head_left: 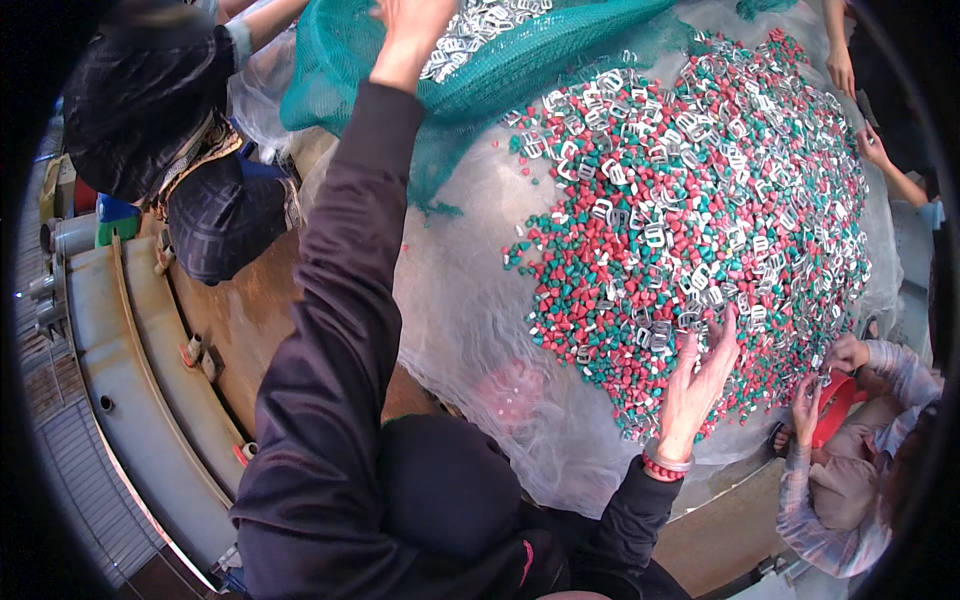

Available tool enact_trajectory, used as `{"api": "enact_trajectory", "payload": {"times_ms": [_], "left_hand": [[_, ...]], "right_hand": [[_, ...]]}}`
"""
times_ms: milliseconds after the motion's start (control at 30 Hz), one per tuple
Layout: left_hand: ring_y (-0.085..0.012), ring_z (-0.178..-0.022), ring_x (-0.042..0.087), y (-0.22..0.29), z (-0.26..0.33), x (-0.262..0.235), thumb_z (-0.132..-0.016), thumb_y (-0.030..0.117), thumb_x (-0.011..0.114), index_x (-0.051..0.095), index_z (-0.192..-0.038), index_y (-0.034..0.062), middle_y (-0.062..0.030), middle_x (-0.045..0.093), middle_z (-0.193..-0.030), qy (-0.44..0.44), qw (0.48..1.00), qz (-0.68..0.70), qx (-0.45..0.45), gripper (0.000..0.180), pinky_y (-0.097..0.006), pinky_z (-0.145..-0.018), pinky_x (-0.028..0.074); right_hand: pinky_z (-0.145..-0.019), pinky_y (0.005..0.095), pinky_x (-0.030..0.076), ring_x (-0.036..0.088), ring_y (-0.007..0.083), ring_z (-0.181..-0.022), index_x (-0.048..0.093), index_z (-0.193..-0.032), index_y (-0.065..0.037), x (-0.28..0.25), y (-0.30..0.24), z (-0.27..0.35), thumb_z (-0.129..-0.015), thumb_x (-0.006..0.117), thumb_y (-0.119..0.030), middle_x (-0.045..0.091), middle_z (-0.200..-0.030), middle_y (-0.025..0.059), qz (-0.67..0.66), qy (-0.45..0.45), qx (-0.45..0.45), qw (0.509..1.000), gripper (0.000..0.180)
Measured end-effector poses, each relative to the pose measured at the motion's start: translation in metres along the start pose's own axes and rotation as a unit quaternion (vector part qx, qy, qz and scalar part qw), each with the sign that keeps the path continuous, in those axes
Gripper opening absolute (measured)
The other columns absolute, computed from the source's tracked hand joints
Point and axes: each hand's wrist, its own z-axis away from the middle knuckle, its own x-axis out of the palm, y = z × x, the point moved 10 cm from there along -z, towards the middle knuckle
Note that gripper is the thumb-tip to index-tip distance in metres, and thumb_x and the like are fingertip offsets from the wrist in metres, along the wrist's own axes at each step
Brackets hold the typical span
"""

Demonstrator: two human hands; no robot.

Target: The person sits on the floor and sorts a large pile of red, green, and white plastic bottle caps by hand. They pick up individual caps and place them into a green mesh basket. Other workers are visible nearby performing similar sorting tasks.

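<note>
My left arm reaches far forward, and my left hand [415, 30] is over the green mesh net [520, 50]. The upper edge of the picture cuts off its fingers. Silvery metal buckles [485, 25] lie gathered in the net. My right hand [697, 385], with a red bead bracelet and a bangle at the wrist, is at the near edge of a broad pile. Its fingers are apart and touch the pile, with nothing visible held. The pile mixes small red, green and white pieces [590, 260] with many loose metal buckles [655, 235].
A pale translucent sheet [450, 290] lies under the pile. At lower right, a person [840, 470] works with both hands beside a red container [835, 412]. Other people's hands [872, 148] are at the far right. A person in dark clothing [150, 110] bends at upper left, above metal machinery [150, 370].
</note>
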Motion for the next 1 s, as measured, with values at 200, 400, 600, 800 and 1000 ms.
{"api": "enact_trajectory", "payload": {"times_ms": [200, 400, 600, 800, 1000], "left_hand": [[-0.0334, -0.093, 0.063, 0.102, 0.167, 0.081, -0.082, 0.008, 0.063, 0.062, -0.102, 0.0041, -0.0154, 0.063, -0.095, -0.38, 0.912, 0.099, 0.122, 0.02, -0.041, -0.081, 0.051], [-0.0428, -0.093, 0.06, 0.122, 0.304, 0.124, -0.078, 0.008, 0.07, 0.05, -0.113, 0.0046, -0.0187, 0.055, -0.1, -0.455, 0.876, 0.021, 0.162, 0.041, -0.046, -0.075, 0.053], [-0.0385, -0.086, 0.064, 0.107, 0.331, 0.115, -0.08, 0.009, 0.064, 0.056, -0.104, 0.0002, -0.0189, 0.065, -0.086, -0.547, 0.831, 0.099, 0.014, 0.027, -0.047, -0.074, 0.051], [-0.0293, -0.081, 0.062, 0.092, 0.308, 0.074, -0.078, 0.006, 0.058, 0.058, -0.117, -0.0008, -0.0184, 0.063, -0.084, -0.49, 0.849, 0.174, -0.092, 0.039, -0.039, -0.073, 0.05], [-0.0078, -0.068, 0.048, 0.108, 0.312, 0.069, -0.086, 0.004, 0.053, 0.058, -0.127, 0.0125, 0.001, 0.05, -0.088, -0.493, 0.76, 0.361, -0.222, 0.042, -0.024, -0.062, 0.043]], "right_hand": [[-0.1, 0.0489, 0.037, 0.045, 0.0427, -0.114, 0.028, -0.15, -0.02, 0.029, 0.064, 0.026, -0.074, 0.072, -0.002, 0.04, -0.127, 0.0269, 0.177, -0.143, 0.082, 0.97, 0.09], [-0.091, 0.0401, 0.044, 0.051, 0.0326, -0.104, 0.054, -0.134, -0.015, 0.084, 0.073, 0.039, -0.075, 0.066, 0.007, 0.048, -0.107, 0.0167, 0.078, -0.069, -0.036, 0.994, 0.063], [-0.065, 0.0243, 0.05, 0.059, 0.0113, -0.071, 0.065, -0.118, -0.006, 0.113, 0.07, 0.033, -0.093, 0.057, -0.002, 0.058, -0.096, 0.0055, -0.275, -0.093, 0.138, 0.947, 0.027], [-0.075, 0.0275, 0.055, 0.067, 0.0187, -0.084, 0.036, -0.141, 0.004, 0.107, 0.056, 0.026, -0.094, 0.055, -0.002, 0.066, -0.107, 0.0181, -0.45, -0.112, 0.204, 0.862, 0.051], [-0.08, 0.0313, 0.056, 0.067, 0.0232, -0.093, 0.031, -0.145, 0.0, 0.109, 0.061, 0.038, -0.09, 0.051, 0.005, 0.063, -0.113, 0.016, -0.496, -0.129, 0.256, 0.82, 0.058]]}}
